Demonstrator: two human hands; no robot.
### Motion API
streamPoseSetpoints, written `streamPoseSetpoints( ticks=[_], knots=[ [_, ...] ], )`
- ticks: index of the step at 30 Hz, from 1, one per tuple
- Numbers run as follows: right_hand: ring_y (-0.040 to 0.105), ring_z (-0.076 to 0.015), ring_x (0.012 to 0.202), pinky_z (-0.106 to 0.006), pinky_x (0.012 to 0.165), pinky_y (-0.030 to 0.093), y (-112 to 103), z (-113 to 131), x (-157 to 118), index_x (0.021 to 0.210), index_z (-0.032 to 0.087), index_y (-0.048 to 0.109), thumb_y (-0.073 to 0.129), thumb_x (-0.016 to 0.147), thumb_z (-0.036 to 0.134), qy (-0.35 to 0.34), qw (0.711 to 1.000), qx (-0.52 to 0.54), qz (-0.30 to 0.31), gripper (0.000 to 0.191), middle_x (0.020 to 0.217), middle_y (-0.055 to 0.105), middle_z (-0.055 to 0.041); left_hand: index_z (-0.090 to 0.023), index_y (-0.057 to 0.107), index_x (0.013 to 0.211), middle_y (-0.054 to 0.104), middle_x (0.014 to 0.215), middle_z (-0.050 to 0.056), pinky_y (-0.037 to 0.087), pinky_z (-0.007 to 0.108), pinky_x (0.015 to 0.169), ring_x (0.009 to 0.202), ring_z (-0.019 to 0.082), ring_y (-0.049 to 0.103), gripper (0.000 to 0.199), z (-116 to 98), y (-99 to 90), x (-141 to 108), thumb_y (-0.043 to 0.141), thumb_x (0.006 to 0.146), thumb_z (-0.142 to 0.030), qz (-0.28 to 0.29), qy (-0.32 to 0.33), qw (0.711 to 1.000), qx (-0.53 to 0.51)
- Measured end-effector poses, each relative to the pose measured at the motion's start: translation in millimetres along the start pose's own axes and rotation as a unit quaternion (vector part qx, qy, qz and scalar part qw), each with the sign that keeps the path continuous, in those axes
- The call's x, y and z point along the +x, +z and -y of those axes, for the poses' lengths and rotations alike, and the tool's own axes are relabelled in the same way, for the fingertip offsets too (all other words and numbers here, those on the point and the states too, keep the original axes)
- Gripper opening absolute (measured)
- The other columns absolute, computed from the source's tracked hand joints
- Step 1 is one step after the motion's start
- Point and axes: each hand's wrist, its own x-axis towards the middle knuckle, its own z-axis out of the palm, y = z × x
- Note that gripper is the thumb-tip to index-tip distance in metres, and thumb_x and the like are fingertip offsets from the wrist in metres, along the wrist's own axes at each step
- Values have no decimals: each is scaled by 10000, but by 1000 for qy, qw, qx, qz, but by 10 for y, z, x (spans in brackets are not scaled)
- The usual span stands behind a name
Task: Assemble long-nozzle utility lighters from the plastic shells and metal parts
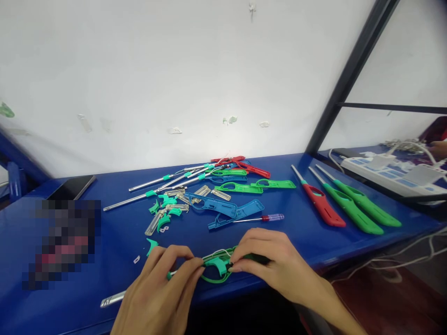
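1. This looks like a workshop with a bench for small assembly: a blue worktop (115,232) stands against a marked white wall (174,60).
2. Loose parts lie in groups across the middle: plastic handle shells (218,206), metal tubes (127,202), teal triggers (163,222).
3. A screwdriver (273,217) lies among them.
4. On the right, three whole long-nosed lighters (359,216) lie side by side.
5. A dark metal frame (349,79) rises at the far right.
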Motion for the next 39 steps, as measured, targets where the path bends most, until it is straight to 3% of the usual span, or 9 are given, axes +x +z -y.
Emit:
streamPoseSetpoints(
  ticks=[12,23,30,39],
  knots=[
    [712,-139,804,-230,759,556,-6,-3,2,955,216,805,769,988,280,-1,1000,-6,4,80,889,776,-5,-259,704,1086,676,1059,36,554,241,623,866,181,625,225,5,99,-27,481,1102,-236,75,-33,996,-19],
    [733,-148,793,-240,749,580,1,-32,-18,974,217,811,723,1025,287,-4,1000,-6,-12,124,916,784,-26,-221,616,1001,667,900,11,514,266,585,728,162,632,287,-117,151,143,363,1137,-222,-9,-15,1000,7],
    [729,-148,791,-244,740,580,3,-33,-18,976,218,810,733,1018,260,-7,1000,-5,-19,97,910,781,-21,-208,679,973,694,878,13,502,272,606,742,163,659,392,-105,131,176,326,1144,-204,-15,13,999,26],
    [723,-141,802,-232,754,574,-1,-22,-31,976,207,807,746,1004,218,-11,1000,-2,-19,69,918,775,-19,-196,672,1018,692,917,9,524,269,672,768,153,661,337,-92,163,143,357,1137,-184,-8,12,1000,3]
  ],
)
